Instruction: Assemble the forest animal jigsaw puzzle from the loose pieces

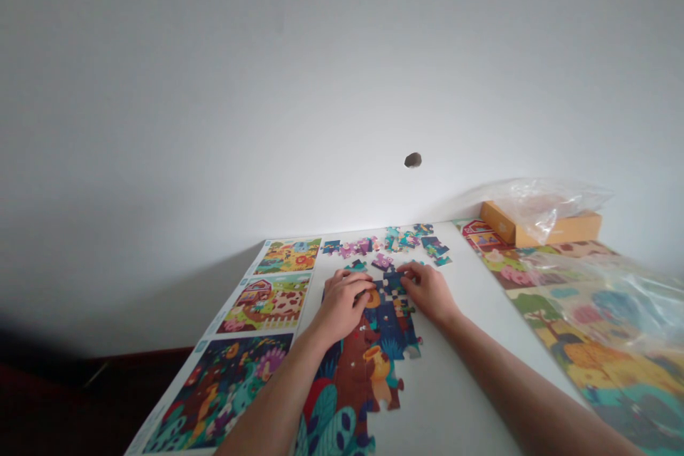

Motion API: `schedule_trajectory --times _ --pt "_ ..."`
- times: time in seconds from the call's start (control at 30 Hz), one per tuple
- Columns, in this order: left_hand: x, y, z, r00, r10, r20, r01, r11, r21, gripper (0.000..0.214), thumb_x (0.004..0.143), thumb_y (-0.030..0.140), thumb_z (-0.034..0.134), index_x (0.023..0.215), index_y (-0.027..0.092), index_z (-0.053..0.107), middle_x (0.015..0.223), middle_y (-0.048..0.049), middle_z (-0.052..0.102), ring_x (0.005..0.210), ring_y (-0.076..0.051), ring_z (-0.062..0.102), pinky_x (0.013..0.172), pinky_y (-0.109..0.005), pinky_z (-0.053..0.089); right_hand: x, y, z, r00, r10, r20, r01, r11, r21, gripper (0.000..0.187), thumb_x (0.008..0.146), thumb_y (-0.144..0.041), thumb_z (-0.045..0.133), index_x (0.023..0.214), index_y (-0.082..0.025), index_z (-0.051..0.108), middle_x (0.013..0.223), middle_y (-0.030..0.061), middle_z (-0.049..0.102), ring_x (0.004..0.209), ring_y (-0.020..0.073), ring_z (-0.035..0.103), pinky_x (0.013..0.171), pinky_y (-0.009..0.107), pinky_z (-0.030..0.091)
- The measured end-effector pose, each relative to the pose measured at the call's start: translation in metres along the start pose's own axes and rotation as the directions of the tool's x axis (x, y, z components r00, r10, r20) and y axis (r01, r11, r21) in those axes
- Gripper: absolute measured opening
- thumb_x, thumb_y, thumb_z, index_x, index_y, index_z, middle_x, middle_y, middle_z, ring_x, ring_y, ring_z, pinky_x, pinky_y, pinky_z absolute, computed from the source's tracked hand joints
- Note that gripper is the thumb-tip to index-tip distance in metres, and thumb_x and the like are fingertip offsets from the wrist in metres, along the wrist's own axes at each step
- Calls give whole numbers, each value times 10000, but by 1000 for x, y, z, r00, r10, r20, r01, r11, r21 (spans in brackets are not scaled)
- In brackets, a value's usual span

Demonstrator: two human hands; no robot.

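Starting at the left of the white counter [454, 399], a printed sheet [224, 385] of bright picture scenes lies along the edge. Right beside it comes the left hand [342, 306], knuckles up and fingers curled over, resting on the far end of a part-built jigsaw puzzle [374, 363]. Has it got hold of a piece? I can't tell from here, as the fingers cover whatever's beneath them. That puzzle runs in a long, ragged strip from near to far, and both hands meet at its far end. There's a dark blue jigsaw piece [392, 283] between them, closest to the right hand [427, 292], which is half open with its fingertips down at that piece, though any pinch is hidden. Farther off, loose pieces [387, 242] lie scattered towards the wall. Over on the right, a second printed sheet [556, 356] lies partly under clear plastic film [614, 306], and at the far right corner a crumpled plastic bag [545, 203] sits on an orange cardboard box [561, 229].
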State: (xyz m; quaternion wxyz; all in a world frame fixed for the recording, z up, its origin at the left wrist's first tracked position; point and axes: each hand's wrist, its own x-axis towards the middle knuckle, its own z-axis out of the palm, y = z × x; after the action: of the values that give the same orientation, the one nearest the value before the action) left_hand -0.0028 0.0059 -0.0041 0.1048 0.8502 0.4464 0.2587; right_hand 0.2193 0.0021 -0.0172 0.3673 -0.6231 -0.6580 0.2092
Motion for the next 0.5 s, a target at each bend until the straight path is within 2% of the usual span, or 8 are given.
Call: schedule_trajectory --times 0.23,0.37,0.5 --pt "0 3 -2 1000 -3 20 4 1000 -4 250 875 178 554 1002 308 724 1129 23 691 1057 -215 559 944 -401 411 5 8 -8 971 191 -141 -202 977 -69 240 822 -282 557 1022 -242 684 818 -4 724 787 185 636 713 283 413" --pt "-1 3 -2 1000 5 23 -4 1000 -12 250 871 171 555 1001 300 726 1128 16 690 1053 -216 561 943 -403 413 7 11 -9 959 227 -171 -247 963 -109 216 836 -312 557 1002 -251 682 819 -5 717 814 195 637 763 307 408" --pt "-1 3 -2 1000 13 17 -13 1000 -25 236 868 180 562 994 289 730 1116 3 694 1046 -217 566 946 -405 418 7 13 -8 952 223 -211 -252 960 -121 279 862 -320 524 1099 -241 648 891 17 702 858 209 628 797 330 414"
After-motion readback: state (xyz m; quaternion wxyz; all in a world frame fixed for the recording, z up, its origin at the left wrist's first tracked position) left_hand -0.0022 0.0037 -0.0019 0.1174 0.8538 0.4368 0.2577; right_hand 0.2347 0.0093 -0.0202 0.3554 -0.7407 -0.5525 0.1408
